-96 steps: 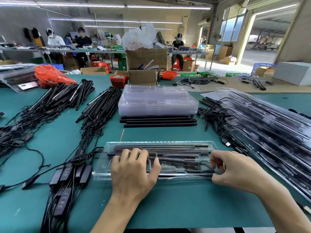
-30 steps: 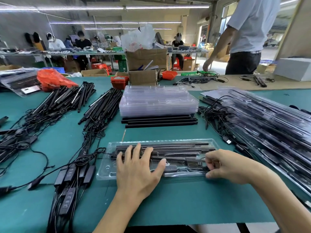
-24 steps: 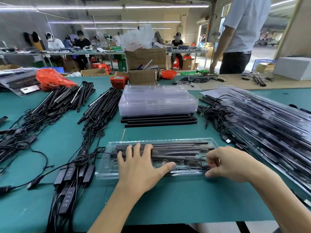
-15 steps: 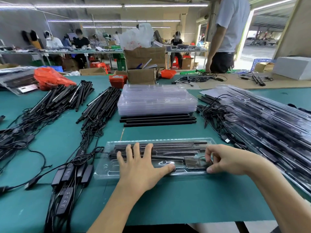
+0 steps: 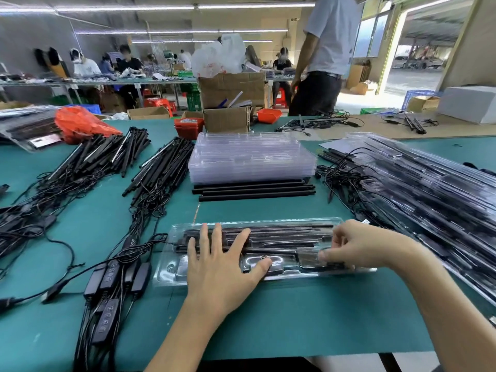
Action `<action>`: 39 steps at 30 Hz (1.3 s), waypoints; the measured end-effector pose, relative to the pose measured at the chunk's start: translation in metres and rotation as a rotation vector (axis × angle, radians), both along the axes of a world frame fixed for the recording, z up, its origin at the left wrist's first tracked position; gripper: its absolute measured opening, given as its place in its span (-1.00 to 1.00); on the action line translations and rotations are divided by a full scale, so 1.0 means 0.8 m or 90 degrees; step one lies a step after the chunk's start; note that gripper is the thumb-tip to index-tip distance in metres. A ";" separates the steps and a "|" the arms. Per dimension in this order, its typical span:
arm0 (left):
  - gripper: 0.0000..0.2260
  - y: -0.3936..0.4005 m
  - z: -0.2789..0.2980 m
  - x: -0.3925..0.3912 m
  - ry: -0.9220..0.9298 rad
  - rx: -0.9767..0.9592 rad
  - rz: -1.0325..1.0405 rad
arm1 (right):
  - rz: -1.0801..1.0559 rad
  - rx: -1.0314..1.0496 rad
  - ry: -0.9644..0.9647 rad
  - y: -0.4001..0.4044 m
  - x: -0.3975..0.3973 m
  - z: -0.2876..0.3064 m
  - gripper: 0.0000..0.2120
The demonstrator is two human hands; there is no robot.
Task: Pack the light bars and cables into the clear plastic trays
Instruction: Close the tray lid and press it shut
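Clear plastic tray [image 5: 171, 267] lies on the green table [image 5: 295, 326] just in front of us, light bars [image 5: 281, 233] seated in it. Our left hand [image 5: 220, 267] presses flat on the tray, fingers spread straight. Our right hand [image 5: 357, 244] curls at the tray's right end, pinching something there; we cannot tell what. Beyond the tray sits a stack of empty trays [image 5: 249, 157].

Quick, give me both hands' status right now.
Left hand: open, fingers spread flat, pressing on the clear tray.
Right hand: fingers curled, pinching something at the tray's right end; exactly what cannot be told.
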State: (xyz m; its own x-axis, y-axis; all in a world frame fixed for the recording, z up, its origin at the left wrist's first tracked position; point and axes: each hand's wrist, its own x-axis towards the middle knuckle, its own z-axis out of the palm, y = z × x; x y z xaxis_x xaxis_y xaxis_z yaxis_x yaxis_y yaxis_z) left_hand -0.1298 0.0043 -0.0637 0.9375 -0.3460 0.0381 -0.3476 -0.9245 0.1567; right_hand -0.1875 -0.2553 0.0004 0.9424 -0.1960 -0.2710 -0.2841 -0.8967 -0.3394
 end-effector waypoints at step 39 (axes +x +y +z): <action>-0.27 -0.011 -0.014 -0.015 -0.153 -0.050 0.006 | -0.001 -0.126 0.173 0.116 0.106 0.001 -0.39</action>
